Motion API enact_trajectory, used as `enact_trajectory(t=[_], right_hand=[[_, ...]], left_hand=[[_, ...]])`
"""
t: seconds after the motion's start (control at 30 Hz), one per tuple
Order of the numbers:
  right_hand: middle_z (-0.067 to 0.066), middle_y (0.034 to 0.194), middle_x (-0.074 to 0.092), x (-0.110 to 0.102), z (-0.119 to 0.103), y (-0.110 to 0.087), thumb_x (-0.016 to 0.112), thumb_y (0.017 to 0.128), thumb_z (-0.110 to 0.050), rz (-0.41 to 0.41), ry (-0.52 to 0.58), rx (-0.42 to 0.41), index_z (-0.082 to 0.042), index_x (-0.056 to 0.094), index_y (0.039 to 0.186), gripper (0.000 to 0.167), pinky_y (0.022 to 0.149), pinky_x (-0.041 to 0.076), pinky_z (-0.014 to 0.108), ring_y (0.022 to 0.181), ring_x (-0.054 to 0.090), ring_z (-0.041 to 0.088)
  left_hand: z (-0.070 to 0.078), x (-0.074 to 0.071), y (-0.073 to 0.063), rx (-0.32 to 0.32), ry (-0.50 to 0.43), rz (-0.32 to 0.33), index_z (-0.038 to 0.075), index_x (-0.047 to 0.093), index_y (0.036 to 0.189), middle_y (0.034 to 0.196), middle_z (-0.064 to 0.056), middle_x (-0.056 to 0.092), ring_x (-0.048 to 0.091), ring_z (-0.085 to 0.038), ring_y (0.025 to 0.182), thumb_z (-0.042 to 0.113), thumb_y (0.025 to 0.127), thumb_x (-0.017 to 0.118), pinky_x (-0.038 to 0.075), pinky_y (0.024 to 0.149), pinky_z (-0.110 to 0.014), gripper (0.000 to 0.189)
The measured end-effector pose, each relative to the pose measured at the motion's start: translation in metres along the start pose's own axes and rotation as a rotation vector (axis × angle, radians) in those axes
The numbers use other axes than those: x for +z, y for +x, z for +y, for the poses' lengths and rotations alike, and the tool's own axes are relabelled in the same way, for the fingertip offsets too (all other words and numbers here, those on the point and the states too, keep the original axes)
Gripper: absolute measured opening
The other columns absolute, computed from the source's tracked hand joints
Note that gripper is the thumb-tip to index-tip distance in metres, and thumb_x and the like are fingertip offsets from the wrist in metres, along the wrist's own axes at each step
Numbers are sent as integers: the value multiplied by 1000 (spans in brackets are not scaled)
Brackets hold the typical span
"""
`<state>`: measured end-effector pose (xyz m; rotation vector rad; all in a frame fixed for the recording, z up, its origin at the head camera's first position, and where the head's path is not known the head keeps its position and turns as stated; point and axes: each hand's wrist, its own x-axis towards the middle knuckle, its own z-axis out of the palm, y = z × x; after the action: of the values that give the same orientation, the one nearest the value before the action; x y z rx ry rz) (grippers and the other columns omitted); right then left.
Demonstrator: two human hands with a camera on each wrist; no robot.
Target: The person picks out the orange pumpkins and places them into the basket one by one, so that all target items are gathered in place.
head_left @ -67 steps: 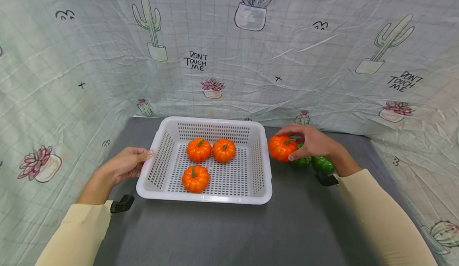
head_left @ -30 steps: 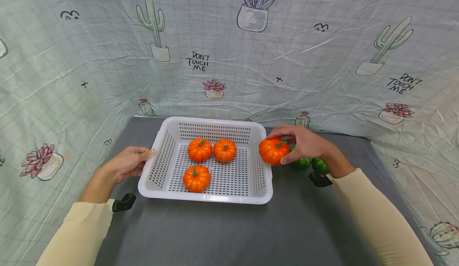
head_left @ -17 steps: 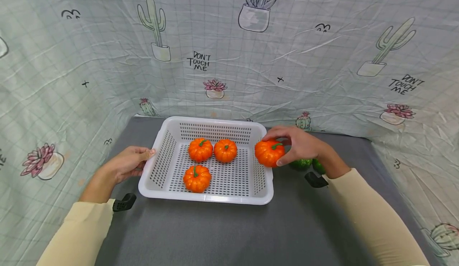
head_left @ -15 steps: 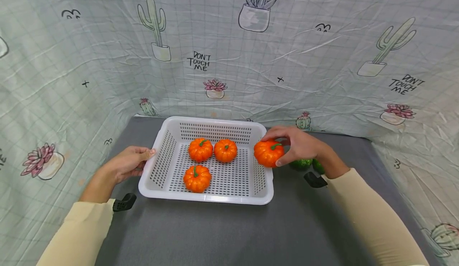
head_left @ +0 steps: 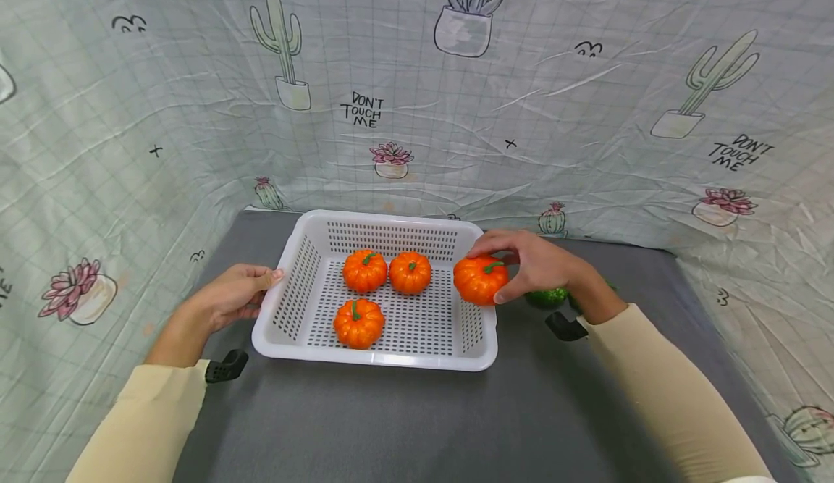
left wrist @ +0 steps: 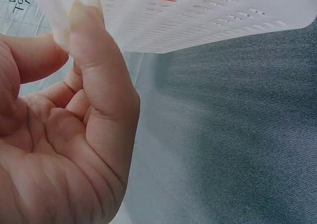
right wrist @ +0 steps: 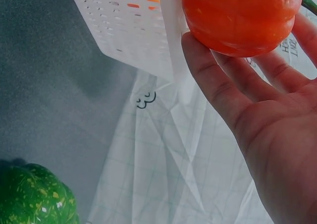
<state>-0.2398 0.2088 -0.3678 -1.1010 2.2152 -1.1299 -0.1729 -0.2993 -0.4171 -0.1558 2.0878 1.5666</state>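
Note:
A white perforated plastic basket (head_left: 374, 359) stands on the dark grey table with three small orange pumpkins in it: one at the back left (head_left: 365, 271), one beside it (head_left: 410, 273), one nearer the front (head_left: 359, 323). My left hand (head_left: 231, 296) pinches the basket's left rim between thumb and fingers, as the left wrist view (left wrist: 74, 110) of the hand confirms. My right hand (head_left: 537, 262) holds a fourth orange pumpkin (head_left: 479, 281) with a green stem, over the basket's right rim. Close up in the right wrist view, fingers curve around that pumpkin (right wrist: 242, 18).
Green speckled vegetables, one of them a round one (head_left: 547, 297), lie on the table right of the basket, partly hidden by my right hand and wrist. A cloth (head_left: 417, 106) printed with cacti hangs behind and along both sides. The grey table top (head_left: 365, 425) extends in front.
The right hand has carried its pumpkin leftward, from beside the basket to over its right rim. The left hand keeps its hold on the rim, and the three pumpkins inside lie as before.

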Motion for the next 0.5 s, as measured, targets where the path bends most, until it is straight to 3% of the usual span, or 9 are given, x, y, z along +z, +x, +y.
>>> enact_trajectory(t=[0.5], right_hand=[[9,136,61,4,-3,8,89,77,-15,-24,10,-20,-14,68,135,62,100,57,36,119,61,30]], left_hand=[[0,1,0,3,-7,-6,-3,62,125,99,2,74,72,-14,92,33,110,52,61,79,-38,40]])
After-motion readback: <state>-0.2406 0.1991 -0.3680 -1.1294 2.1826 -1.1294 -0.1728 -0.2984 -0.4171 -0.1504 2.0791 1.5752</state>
